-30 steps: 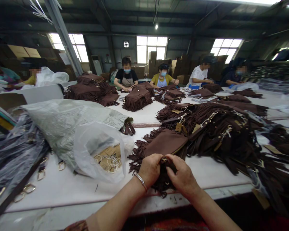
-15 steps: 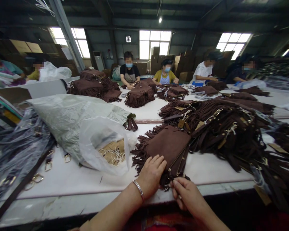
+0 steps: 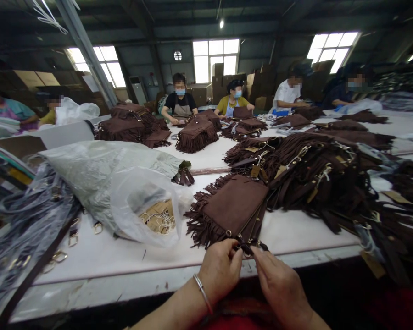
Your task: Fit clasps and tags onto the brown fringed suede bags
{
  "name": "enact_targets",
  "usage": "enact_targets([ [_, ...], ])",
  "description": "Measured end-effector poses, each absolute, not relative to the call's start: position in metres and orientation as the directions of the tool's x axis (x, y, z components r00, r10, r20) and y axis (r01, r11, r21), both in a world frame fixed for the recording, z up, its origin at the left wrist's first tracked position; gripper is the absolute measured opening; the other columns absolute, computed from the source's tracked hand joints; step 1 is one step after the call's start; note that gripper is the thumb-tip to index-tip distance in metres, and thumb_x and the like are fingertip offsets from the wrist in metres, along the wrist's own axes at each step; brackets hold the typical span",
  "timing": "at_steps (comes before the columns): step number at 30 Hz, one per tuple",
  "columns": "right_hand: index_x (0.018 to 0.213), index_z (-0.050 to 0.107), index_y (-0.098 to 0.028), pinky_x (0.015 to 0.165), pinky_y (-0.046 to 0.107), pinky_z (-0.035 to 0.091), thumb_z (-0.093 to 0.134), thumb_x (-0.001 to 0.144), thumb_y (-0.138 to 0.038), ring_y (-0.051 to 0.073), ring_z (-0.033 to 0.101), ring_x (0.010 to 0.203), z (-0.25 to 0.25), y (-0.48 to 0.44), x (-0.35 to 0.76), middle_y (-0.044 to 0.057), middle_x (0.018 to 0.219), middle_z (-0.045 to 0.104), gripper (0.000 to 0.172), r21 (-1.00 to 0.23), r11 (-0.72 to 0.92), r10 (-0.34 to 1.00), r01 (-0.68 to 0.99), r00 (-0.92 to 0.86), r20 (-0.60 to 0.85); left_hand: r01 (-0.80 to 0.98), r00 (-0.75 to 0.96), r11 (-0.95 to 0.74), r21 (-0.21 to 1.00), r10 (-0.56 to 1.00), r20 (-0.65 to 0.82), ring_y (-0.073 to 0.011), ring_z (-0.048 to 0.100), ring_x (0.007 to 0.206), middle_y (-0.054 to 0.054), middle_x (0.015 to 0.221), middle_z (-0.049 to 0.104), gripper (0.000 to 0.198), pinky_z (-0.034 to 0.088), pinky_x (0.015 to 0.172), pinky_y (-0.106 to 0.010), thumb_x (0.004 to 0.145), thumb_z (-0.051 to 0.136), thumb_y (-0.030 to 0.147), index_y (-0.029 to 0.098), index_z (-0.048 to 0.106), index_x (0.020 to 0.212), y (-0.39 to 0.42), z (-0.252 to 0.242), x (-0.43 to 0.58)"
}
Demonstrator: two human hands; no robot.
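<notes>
A dark brown fringed bag (image 3: 237,201) lies on the table in front of me, its zipped side and small gold rings turned my way. My left hand (image 3: 223,268) is closed, with thumb and index finger pinching a short dark brown strip (image 3: 245,248) at the bag's near edge. Close beside it, my right hand (image 3: 278,279) has its fingers pressed together at the strip's other side. What lies between the right fingertips is hidden. A silver bangle (image 3: 201,289) is on my left wrist.
At right is a heap of fringed bags (image 3: 316,183) with tags and gold clasps. A clear plastic bag (image 3: 124,215) of tan tags stands left, near plastic-wrapped straps (image 3: 37,220). Across the white table (image 3: 124,261), several co-workers (image 3: 181,103) handle brown bags.
My left hand has moved off the bag's face, down to its near edge, and now pinches the strip there. My right hand has shifted slightly and the hands are closer together.
</notes>
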State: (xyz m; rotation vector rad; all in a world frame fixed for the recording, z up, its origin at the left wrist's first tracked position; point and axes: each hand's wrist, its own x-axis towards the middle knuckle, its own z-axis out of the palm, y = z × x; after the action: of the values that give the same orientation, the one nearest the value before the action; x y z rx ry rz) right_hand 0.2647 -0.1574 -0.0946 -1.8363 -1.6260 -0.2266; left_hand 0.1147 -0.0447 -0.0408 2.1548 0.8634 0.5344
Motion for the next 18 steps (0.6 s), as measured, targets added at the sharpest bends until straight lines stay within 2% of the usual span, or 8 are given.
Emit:
enact_targets([
  [3,0.125,0.064,-0.018,0.075,0.032,0.057,0.043,0.095,-0.015,0.022,0.069,0.084,-0.096,-0.166,0.269,0.010,0.097,0.073,0.037,-0.198,-0.025,0.812,0.980,0.135,0.567,0.352,0.729,-0.485,0.801,0.678,0.090,-0.0209,0.068,0.082,-0.008,0.092,0.074,0.031,0.053,0.076,-0.031,0.088,0.054,0.020,0.016,0.066,0.116,-0.048,-0.044,0.121],
  [6,0.124,0.065,-0.017,0.073,0.030,0.057,0.041,0.095,-0.013,0.021,0.069,0.084,-0.100,-0.171,0.269,0.010,0.096,0.073,0.038,-0.163,-0.035,0.821,0.986,0.121,0.559,0.312,0.787,-0.527,0.791,0.610,0.095,-0.0209,0.068,0.091,-0.008,0.102,0.074,0.035,0.053,0.083,-0.030,0.087,0.052,0.015,0.017,0.065,0.121,-0.051,-0.045,0.119],
  [10,0.122,0.065,-0.018,0.072,0.027,0.057,0.041,0.095,-0.014,0.019,0.071,0.083,-0.111,-0.173,0.273,0.009,0.098,0.074,0.037,-0.192,-0.027,0.830,0.981,0.129,0.543,0.285,0.881,-0.647,0.708,0.467,0.072,-0.0198,0.068,0.086,-0.007,0.092,0.075,0.023,0.052,0.079,-0.028,0.089,0.053,0.016,0.019,0.074,0.099,-0.047,-0.026,0.097],
  [12,0.122,0.065,-0.019,0.074,0.027,0.057,0.043,0.094,-0.016,0.020,0.071,0.087,-0.119,-0.174,0.278,0.009,0.105,0.074,0.036,-0.165,-0.010,0.821,0.986,0.102,0.562,0.255,0.904,-0.698,0.669,0.418,0.092,-0.0181,0.068,0.080,-0.007,0.087,0.074,0.021,0.050,0.075,-0.026,0.090,0.055,0.019,0.019,0.075,0.095,-0.037,-0.005,0.076],
  [15,0.121,0.067,-0.020,0.079,0.029,0.058,0.048,0.092,-0.020,0.022,0.071,0.093,-0.135,-0.175,0.290,0.008,0.113,0.073,0.035,-0.104,0.046,0.773,0.994,0.031,0.634,0.350,0.792,-0.714,0.607,0.571,0.216,-0.0161,0.066,0.078,-0.006,0.084,0.074,0.020,0.048,0.073,-0.025,0.092,0.055,0.022,0.018,0.074,0.094,-0.004,0.030,0.038],
  [18,0.112,0.073,-0.023,0.083,0.033,0.058,0.050,0.087,-0.022,0.024,0.071,0.095,-0.157,-0.174,0.308,0.007,0.112,0.074,0.034,-0.109,0.156,0.750,0.982,-0.045,0.659,0.620,0.598,-0.641,0.451,0.759,0.257,-0.0161,0.065,0.074,-0.006,0.080,0.073,0.024,0.046,0.070,-0.025,0.093,0.054,0.027,0.017,0.074,0.086,0.047,0.054,-0.001],
])
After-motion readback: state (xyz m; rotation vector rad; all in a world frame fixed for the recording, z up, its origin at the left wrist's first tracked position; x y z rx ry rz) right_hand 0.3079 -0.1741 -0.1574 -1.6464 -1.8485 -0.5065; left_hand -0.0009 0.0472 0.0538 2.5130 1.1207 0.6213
